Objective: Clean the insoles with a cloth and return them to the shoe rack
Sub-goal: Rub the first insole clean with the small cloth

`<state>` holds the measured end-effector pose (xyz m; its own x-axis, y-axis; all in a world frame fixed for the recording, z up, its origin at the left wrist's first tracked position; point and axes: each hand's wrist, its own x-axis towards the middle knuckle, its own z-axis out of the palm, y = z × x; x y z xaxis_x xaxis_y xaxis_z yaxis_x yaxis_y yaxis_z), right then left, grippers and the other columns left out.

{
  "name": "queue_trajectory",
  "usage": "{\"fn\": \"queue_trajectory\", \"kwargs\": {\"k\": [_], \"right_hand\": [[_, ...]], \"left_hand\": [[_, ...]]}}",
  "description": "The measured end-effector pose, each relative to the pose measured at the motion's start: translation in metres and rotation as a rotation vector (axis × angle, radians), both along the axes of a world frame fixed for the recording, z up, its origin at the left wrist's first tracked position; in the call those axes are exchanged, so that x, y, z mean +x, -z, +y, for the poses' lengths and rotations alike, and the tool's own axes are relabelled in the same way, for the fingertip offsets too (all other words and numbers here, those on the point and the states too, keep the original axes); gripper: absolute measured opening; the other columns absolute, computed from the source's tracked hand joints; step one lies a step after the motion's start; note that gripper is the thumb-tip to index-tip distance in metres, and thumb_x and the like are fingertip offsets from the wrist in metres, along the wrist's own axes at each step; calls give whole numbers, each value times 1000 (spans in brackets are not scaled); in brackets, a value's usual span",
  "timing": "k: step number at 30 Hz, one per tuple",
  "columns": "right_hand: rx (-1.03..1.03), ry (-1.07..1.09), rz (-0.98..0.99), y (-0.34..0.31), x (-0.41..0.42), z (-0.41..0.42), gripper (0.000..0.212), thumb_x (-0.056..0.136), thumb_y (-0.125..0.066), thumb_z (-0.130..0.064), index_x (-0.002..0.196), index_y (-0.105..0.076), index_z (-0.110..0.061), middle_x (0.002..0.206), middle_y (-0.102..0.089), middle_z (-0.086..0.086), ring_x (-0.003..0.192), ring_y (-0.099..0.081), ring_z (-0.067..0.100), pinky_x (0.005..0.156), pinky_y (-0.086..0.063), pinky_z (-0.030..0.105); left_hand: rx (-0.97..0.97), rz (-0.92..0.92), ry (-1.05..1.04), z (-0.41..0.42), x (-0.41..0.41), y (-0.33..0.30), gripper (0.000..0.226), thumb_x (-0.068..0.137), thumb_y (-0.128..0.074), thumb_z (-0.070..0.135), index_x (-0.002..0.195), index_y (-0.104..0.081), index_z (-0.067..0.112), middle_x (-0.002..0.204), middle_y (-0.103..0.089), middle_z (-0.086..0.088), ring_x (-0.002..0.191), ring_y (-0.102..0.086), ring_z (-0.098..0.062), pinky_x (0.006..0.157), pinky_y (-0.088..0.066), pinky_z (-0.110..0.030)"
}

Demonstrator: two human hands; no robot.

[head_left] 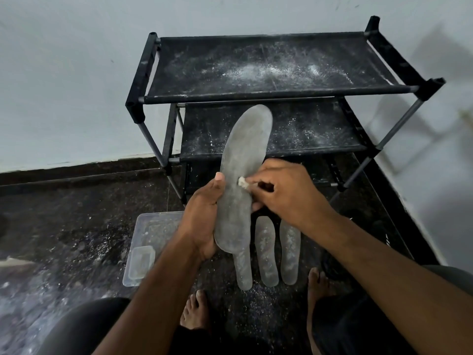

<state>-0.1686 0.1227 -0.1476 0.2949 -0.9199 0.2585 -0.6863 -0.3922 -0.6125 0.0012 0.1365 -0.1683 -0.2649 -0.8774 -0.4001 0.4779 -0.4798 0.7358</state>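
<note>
My left hand (pixel 204 213) grips the heel end of a grey insole (pixel 245 149), held upright in front of the black shoe rack (pixel 256 94). My right hand (pixel 284 190) pinches a small whitish cloth (pixel 242 182) against the insole's middle. Three more dusty insoles lie side by side on the floor below my hands: one (pixel 244 270) partly hidden behind the held insole, a middle one (pixel 266 252) and a right one (pixel 289 252). The rack's fabric shelves are covered in white dust.
A clear plastic container (pixel 143 242) with a smaller tub (pixel 140 262) inside sits on the dark speckled floor at the left. My bare feet (pixel 195 311) stand just behind the insoles. White walls close in behind and to the right of the rack.
</note>
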Motion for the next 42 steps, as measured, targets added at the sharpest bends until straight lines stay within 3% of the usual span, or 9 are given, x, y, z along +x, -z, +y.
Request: {"fn": "queue_trajectory", "kwargs": {"k": [3,8,14,19,24,29,34,39,42], "right_hand": [[-61,131,-27,1,-11,-11,13,84,-75,-13,97,-78,-12,88,-67,-3,79,-61,8,75,-55,28],[46,3,-45,1,1,5,8,87,-73,-18,92,-77,-14,87,-64,-8,77,-60,4,69,-53,19],[-23,182,-141,0,-7,-6,8,85,-74,-19,90,-77,-14,87,-66,-6,76,-63,3,71,-53,18],[121,-85,-127,2,8,11,7,88,-71,-14,90,-75,-10,89,-60,-5,63,-64,5,57,-51,11],[-49,182,-34,5,-7,-9,11,89,-70,-22,93,-76,-15,89,-63,-6,80,-57,4,77,-52,23],[-28,-141,58,9,14,14,15,90,-67,-24,92,-74,-12,86,-60,-2,87,-52,11,78,-48,30],[-112,114,12,10,-2,-7,11,88,-69,-21,92,-75,-13,87,-61,-4,87,-52,10,82,-49,33],[-57,-131,0,13,11,9,11,89,-68,-22,89,-75,-12,85,-59,-3,86,-51,9,77,-47,25],[-114,37,-47,13,2,-7,16,89,-67,-28,92,-74,-14,89,-61,-2,85,-55,10,77,-50,29]], "left_hand": [[-43,-63,23,0,-3,1,51,111,-34,35,135,-58,-3,127,-68,-28,113,-69,-43,94,-61,-45],[-65,-132,16,0,2,6,50,109,-40,39,132,-61,0,118,-71,-24,89,-73,-33,73,-61,-38],[-94,-125,34,0,-1,5,50,109,-40,43,133,-62,5,113,-70,-25,94,-64,-37,82,-53,-42],[-89,-95,33,3,-3,1,46,108,-41,36,131,-59,-1,108,-69,-20,81,-68,-27,68,-60,-37],[-83,-116,53,3,-2,0,55,109,-37,43,137,-57,-1,121,-70,-25,91,-71,-34,75,-60,-38],[-19,-55,25,5,-2,1,46,108,-42,35,125,-64,-1,100,-74,-15,84,-72,-24,68,-61,-34],[-66,-69,70,5,-5,-2,55,110,-37,41,136,-57,-3,112,-69,-23,84,-67,-30,67,-55,-36],[-45,-39,51,7,-7,-2,46,109,-41,33,136,-55,-1,98,-68,-14,77,-63,-25,60,-55,-33],[-10,8,114,5,-7,-3,51,110,-37,39,140,-54,1,110,-68,-19,80,-63,-29,60,-54,-33]]}}
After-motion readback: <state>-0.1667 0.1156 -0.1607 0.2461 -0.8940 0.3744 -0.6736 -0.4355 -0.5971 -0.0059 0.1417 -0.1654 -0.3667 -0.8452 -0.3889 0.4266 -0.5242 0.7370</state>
